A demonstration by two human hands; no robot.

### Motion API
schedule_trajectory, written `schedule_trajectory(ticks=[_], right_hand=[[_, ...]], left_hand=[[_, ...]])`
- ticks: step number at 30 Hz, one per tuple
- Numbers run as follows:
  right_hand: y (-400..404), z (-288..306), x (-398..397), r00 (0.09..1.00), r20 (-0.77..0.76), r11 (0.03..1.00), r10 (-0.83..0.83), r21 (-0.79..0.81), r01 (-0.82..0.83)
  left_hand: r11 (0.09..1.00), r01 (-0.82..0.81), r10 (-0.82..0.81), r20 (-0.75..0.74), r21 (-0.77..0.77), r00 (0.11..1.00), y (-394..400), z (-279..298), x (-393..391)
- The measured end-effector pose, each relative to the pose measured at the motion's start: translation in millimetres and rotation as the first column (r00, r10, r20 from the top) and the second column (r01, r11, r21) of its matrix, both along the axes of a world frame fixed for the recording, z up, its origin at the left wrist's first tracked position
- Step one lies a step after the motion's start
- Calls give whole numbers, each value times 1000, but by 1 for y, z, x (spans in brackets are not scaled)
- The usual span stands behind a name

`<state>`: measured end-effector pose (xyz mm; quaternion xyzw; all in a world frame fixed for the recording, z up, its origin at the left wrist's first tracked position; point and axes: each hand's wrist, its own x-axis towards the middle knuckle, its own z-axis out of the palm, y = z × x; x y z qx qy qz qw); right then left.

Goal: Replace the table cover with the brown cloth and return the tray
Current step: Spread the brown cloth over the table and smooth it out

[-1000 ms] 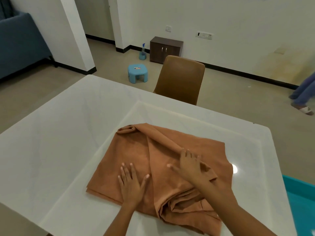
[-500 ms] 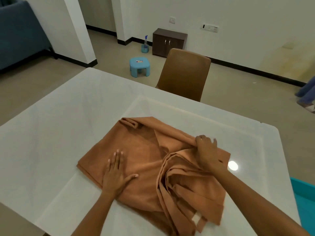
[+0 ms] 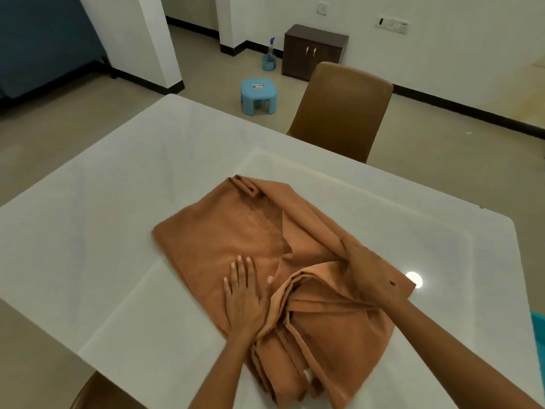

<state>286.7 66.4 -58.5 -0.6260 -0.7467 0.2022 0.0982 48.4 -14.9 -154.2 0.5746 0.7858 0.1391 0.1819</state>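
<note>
The brown cloth (image 3: 236, 231) lies partly folded and bunched on the white table (image 3: 103, 216), in its near right half. My left hand (image 3: 244, 296) presses flat on the cloth's near left part, fingers straight. My right hand (image 3: 368, 270) grips a fold of the cloth at its right side, fingers curled into the fabric. Several layers of cloth are heaped between my forearms. No tray is visible on the table.
A brown chair (image 3: 342, 110) stands at the table's far side. Beyond it are a blue stool (image 3: 259, 95), a spray bottle (image 3: 269, 56) and a dark cabinet (image 3: 315, 51) by the wall. A teal object (image 3: 538, 326) shows at the right edge.
My right hand went from lying flat on the cloth to gripping a fold and pulling layers toward me. My left hand stayed pressed on the cloth. The view shifted left.
</note>
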Motion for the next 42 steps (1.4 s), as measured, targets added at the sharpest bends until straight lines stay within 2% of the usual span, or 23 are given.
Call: schedule_trajectory(ticks=[4, 7, 10, 12, 14, 17, 19, 22, 24, 29, 33, 35, 38, 40, 41, 42], right_hand=[[10, 1, 3, 978, 208, 1000, 10, 20, -14], [18, 2, 31, 986, 163, 999, -29, -29, 34], [34, 7, 63, 941, 324, 993, -101, -20, 114], [44, 10, 71, 898, 411, 978, -156, -61, 197], [49, 12, 59, 927, 335, 979, -170, -54, 199], [41, 10, 12, 994, 105, 995, -41, -84, 50], [26, -3, -19, 994, 52, 983, 100, -159, -90], [4, -36, -31, 914, 260, 941, 311, -223, -256], [-14, -56, -15, 865, 360, 937, 350, -151, -316], [-65, -77, 40, 859, 344, 925, 379, -118, -361], [-95, -77, 87, 885, 326, 942, 333, -71, -328], [-93, -69, 97, 915, 274, 953, 295, -12, -304], [-78, -52, 79, 984, 19, 958, 175, 228, -175], [-73, -39, 61, 988, -155, 974, -7, 221, 41], [-71, -33, 47, 960, -200, 955, -195, 187, 232], [-67, -29, 32, 924, -169, 919, -344, 143, 368]], left_hand=[[986, 166, -167, -141, -15, 976, 30, -5, -78], [960, 279, -276, -289, -32, 917, 49, -6, -152], [977, 210, -209, -357, -36, 910, 62, 3, -201], [996, 78, -90, -340, -49, 936, 66, 15, -194], [1000, 27, -30, -286, -13, 958, 63, 19, -163], [998, 51, -56, -171, -34, 984, 43, 16, -103], [1000, -9, 7, -136, -18, 991, 30, 13, -72], [999, -38, 37, -114, -11, 993, 16, 10, -54], [1000, -21, 22, -113, 4, 993, 16, 8, -61], [995, 92, -87, -120, 35, 989, 36, 5, -107], [985, 169, -171, -134, -22, 976, 49, -4, -166], [984, 175, -180, -173, -40, 968, 54, -1, -182], [986, 160, -149, -200, 40, 968, 51, 24, -156], [979, 162, -142, -147, 128, 979, 41, 42, -112], [974, 167, -149, -123, 151, 981, 35, 48, -88], [974, 171, -157, -105, 146, 982, 30, 51, -64]])
